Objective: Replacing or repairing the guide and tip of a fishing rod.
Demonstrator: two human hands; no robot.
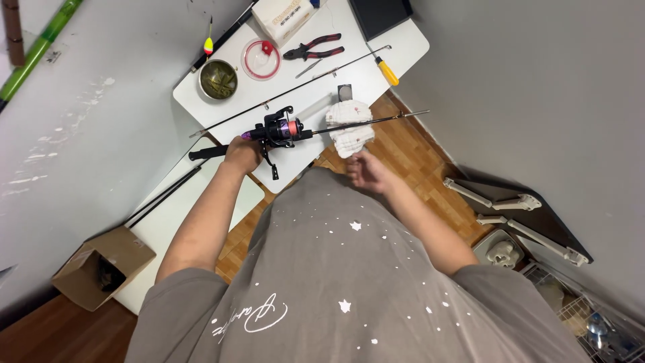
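Gray shirt (349, 282) with little white stars is nearest, low in the view. Past it, the left hand (242, 153) wraps shut around the black handle of a fishing rod (316, 132), just beside its black and pink reel (279, 129). That rod lies across the near edge of the white counter (376, 74). The right hand (366, 171) hangs loose and half open, holding nothing, just under a white cloth (349, 124) draped on the rod. To wipe well, I think the left hand should keep the rod steady while the cloth slides along it. Farther away lie red pliers (314, 49), a yellow screwdriver (386, 70) and a bowl (218, 79)
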